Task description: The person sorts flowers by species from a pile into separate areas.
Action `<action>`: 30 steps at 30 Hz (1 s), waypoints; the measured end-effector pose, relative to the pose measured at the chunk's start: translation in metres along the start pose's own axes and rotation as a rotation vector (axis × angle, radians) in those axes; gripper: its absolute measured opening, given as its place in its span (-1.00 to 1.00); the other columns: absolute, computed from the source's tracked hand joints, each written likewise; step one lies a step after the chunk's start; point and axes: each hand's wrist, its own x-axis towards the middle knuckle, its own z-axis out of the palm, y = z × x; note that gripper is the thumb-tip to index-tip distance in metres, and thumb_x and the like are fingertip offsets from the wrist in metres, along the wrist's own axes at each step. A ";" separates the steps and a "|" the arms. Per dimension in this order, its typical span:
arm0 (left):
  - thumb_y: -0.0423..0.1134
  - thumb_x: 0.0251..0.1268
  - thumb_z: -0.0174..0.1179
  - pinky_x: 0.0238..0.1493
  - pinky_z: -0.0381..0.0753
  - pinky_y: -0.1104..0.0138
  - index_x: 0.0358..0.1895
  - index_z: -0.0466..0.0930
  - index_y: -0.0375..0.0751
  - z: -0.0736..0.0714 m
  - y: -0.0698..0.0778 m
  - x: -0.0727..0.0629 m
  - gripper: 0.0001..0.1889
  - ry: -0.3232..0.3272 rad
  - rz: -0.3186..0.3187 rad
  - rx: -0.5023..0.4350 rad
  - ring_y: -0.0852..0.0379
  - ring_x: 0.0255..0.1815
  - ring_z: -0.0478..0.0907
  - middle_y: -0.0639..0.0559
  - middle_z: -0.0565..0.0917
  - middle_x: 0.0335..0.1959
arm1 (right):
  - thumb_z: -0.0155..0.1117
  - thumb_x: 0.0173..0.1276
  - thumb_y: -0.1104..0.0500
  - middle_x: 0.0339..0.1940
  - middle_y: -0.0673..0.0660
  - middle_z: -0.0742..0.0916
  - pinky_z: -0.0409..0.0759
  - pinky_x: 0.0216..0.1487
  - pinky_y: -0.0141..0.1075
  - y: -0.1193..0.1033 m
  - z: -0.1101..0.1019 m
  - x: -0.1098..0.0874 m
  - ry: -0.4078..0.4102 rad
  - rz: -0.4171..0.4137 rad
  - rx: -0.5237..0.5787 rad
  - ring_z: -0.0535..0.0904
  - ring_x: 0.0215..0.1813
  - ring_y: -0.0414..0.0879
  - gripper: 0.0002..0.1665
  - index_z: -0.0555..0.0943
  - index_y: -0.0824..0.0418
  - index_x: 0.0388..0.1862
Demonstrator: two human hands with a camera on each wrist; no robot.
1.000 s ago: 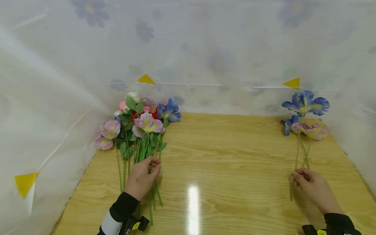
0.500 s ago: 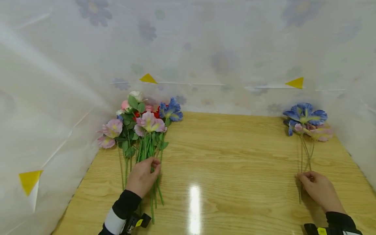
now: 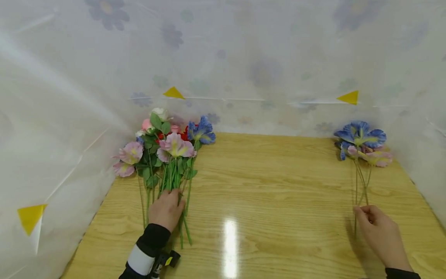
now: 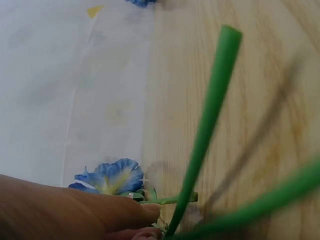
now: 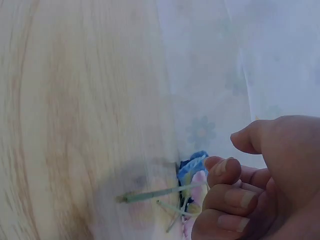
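A bunch of artificial flowers (image 3: 175, 145), with pink, white, red and blue heads, lies on the left of the table. My left hand (image 3: 166, 209) reaches down over its green stems and grips among them; the fingertips are partly hidden. In the left wrist view a green stem (image 4: 207, 120) slants up past the thumb, its cut end raised. On the right lie blue flowers (image 3: 360, 135) and a pink flower (image 3: 378, 158) with thin stems. My right hand (image 3: 381, 232) is beside those stems, thumb and forefinger apart in the right wrist view, holding nothing.
The wooden table (image 3: 268, 193) stretches between the two groups of flowers. A pale flower-printed sheet (image 3: 244, 50) rises behind and at both sides, with yellow triangles (image 3: 347, 97) stuck on it.
My right hand has lowered its flowers, their heads now lower and closer together, and let the stems go. My left hand has gone down into the stems, and a long stem end has risen.
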 end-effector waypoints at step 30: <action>-0.11 0.21 0.41 -0.73 0.36 0.18 -0.24 0.51 -0.28 0.016 0.003 0.022 -0.67 0.072 0.043 0.088 0.00 -0.75 0.39 -0.19 0.60 -0.42 | -0.19 0.61 -0.21 -0.53 0.09 0.57 0.36 -0.57 -0.29 -0.024 0.018 -0.020 -0.035 -0.031 0.097 0.36 -0.58 -0.17 -0.33 0.58 0.36 0.00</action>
